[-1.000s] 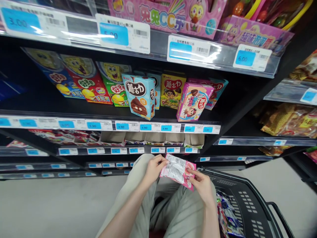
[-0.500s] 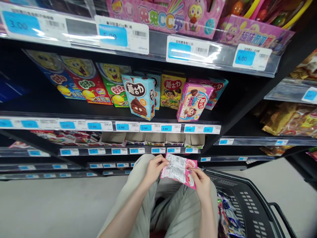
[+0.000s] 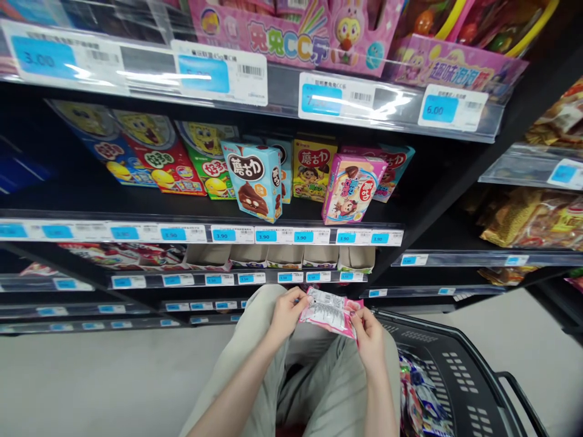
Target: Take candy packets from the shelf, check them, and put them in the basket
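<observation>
A small pink and white snack packet (image 3: 328, 311) is held low in front of my knees, its printed back turned up. My left hand (image 3: 286, 312) pinches its left edge. My right hand (image 3: 368, 335) grips its right end with the thumb on top. Both hands hover over my beige trousers (image 3: 319, 388), below the lowest shelf rows.
A dark shopping basket (image 3: 460, 379) with colourful packets inside stands at my right. Black shelves with blue price tags (image 3: 266, 235) face me. On the middle shelf stand a blue snack box (image 3: 254, 180), a pink box (image 3: 350, 188) and several cartoon boxes (image 3: 159, 153).
The packet has tilted flatter and shifted slightly up toward the shelves between my hands. The view has dipped a little.
</observation>
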Tool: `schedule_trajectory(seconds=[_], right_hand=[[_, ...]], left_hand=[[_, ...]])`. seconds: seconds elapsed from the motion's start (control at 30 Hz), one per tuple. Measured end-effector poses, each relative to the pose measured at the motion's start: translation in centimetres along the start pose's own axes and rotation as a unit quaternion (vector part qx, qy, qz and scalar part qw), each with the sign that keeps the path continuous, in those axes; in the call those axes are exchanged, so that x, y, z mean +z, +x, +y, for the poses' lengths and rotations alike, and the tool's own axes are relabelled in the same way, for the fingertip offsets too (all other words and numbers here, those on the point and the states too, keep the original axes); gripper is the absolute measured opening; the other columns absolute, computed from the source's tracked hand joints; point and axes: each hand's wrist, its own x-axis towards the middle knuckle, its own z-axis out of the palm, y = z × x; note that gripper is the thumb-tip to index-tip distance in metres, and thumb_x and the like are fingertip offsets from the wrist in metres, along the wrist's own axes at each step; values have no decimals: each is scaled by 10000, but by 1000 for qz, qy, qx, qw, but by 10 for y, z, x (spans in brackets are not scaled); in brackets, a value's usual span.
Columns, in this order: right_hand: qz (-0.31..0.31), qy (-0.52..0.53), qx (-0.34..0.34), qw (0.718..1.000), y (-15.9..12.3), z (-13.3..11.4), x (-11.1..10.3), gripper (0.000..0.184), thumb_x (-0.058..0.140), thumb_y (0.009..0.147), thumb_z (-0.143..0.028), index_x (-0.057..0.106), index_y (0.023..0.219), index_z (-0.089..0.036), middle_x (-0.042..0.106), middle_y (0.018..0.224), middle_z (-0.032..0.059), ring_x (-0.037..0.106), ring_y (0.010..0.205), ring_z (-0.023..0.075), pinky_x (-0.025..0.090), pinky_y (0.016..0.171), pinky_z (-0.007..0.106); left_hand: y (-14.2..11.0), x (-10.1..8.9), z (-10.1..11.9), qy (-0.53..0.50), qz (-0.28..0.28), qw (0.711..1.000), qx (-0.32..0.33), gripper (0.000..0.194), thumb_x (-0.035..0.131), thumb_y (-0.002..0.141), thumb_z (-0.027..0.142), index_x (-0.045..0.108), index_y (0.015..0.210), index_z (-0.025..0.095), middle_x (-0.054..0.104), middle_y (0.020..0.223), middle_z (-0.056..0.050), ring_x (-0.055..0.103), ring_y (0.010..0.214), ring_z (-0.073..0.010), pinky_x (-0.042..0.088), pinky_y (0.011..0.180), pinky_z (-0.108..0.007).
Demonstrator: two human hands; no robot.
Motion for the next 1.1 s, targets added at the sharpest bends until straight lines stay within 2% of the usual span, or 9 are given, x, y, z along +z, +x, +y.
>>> schedule_trajectory(seconds=[0.2, 0.37, 0.5, 0.6, 0.67, 0.73, 0.87, 1.0, 1.1], right_hand=[[25, -2, -9, 1000, 1, -1, 3, 273, 546, 703, -332, 397, 513, -207, 389, 505, -50, 394, 510, 118, 316, 518, 221], [-1, 19, -4, 1000, 0, -2, 0, 235, 642, 641, -300, 476, 515, -191, 560, 605, 3, 546, 670, 180, 398, 633, 266], [26, 6, 14, 1000, 1, -1, -3, 253, 685, 582, -281, 469, 487, -188, 533, 526, -24, 523, 564, 152, 401, 568, 257], [13, 42, 37, 998, 2, -1, -6, 144, 675, 591, -285, 571, 593, -186, 637, 678, 21, 584, 689, 198, 435, 631, 285], [-5, 54, 44, 998, 3, 0, -7, 162, 676, 593, -301, 650, 710, -192, 672, 805, 54, 595, 794, 233, 445, 698, 319], [-23, 50, 45, 997, 4, 3, -8, 184, 677, 594, -320, 684, 731, -197, 680, 823, 67, 594, 816, 249, 443, 731, 344], [-41, 52, 49, 997, 4, 5, -12, 147, 694, 579, -330, 662, 607, -190, 665, 695, 52, 585, 696, 227, 443, 659, 323], [-74, 80, 57, 992, 2, 3, -12, 166, 686, 591, -326, 607, 575, -181, 639, 719, 34, 559, 657, 189, 424, 598, 269], [-86, 108, 63, 988, 1, 1, -8, 192, 662, 616, -318, 543, 556, -179, 605, 712, 17, 528, 614, 155, 400, 556, 240]], left_hand=[[-3, 4, -5, -42, -4, 999, -31, 255, 546, 733, 317, 501, 549, 146, 452, 563, 29, 432, 573, -103, 327, 542, -198], [-4, 3, -4, -129, -18, 991, -37, 191, 587, 700, 308, 578, 615, 138, 525, 624, 5, 476, 604, -111, 368, 561, -203], [-4, 5, -7, -152, -36, 985, -73, 164, 636, 654, 276, 672, 741, 142, 643, 730, -43, 548, 686, -154, 415, 616, -236], [-4, 6, -9, -187, -45, 977, -95, 223, 680, 608, 266, 699, 793, 142, 675, 824, -78, 583, 755, -187, 445, 656, -265], [-3, 5, -9, -224, -63, 967, -108, 270, 721, 557, 257, 705, 801, 142, 660, 954, -102, 586, 856, -219, 456, 716, -288], [-4, 3, -7, -252, -94, 955, -125, 335, 747, 519, 251, 700, 832, 140, 628, 1045, -116, 576, 920, -245, 459, 756, -313], [-5, 2, -5, -201, -133, 961, -137, 319, 732, 537, 264, 703, 826, 132, 687, 872, -102, 608, 796, -231, 472, 701, -317], [-7, 4, -6, -126, -105, 982, -92, 141, 676, 598, 239, 714, 703, 153, 699, 762, -67, 607, 733, -207, 463, 673, -287], [-8, 8, -6, -98, -89, 988, -74, 108, 644, 628, 227, 703, 681, 154, 687, 713, -46, 590, 675, -176, 444, 620, -252]])
